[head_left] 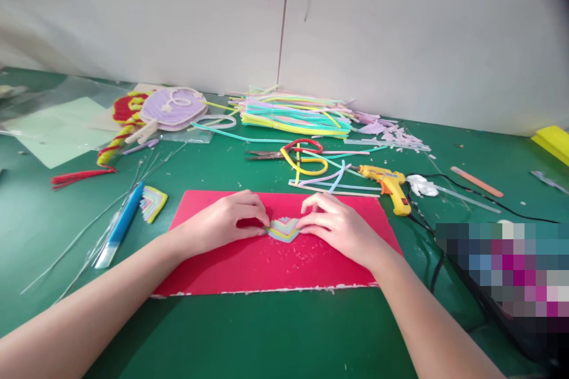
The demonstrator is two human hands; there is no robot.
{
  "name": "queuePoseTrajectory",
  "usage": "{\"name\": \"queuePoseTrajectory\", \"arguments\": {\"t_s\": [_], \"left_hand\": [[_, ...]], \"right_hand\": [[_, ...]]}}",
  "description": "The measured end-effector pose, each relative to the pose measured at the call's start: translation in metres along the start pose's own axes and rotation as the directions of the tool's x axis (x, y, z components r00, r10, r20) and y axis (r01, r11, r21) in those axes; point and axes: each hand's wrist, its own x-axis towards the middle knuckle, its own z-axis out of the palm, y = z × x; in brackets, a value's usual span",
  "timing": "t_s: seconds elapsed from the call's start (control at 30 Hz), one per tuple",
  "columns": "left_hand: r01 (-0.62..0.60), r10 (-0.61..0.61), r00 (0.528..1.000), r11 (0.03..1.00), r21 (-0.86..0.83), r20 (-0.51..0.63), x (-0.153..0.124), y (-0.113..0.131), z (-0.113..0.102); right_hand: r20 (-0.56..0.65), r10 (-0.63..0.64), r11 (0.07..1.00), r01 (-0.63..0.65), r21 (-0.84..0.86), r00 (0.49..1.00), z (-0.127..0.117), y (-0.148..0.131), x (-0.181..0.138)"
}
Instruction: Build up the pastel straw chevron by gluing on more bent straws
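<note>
A small V-shaped piece of striped pastel pipe cleaners lies on the red board before me. My left hand pinches its left end between thumb and fingertips. At the opposite end, the thumb and finger of my right hand close on the piece too. Its bands run pink, lilac, green, yellow and blue. Tiny white scraps are scattered on the board below it. A similar striped piece with a yellow edge rests on the green table, left of the board.
Behind the board lie scissors with red and yellow handles and a bundle of pipe cleaners. A yellow glue gun with a black cord is at right. To the left are a blue cutter, thin wires and a lilac round craft piece.
</note>
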Motion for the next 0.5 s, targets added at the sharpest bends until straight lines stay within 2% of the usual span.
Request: {"name": "queuePoseTrajectory", "arguments": {"t_s": [0.5], "left_hand": [[0.031, -0.030, 0.999, 0.999, -0.022, 0.015, -0.0006, -0.0016, 0.0010]], "right_hand": [[-0.008, 0.006, 1.000, -0.006, -0.002, 1.000, 0.0005, -0.0005, -0.0006]]}}
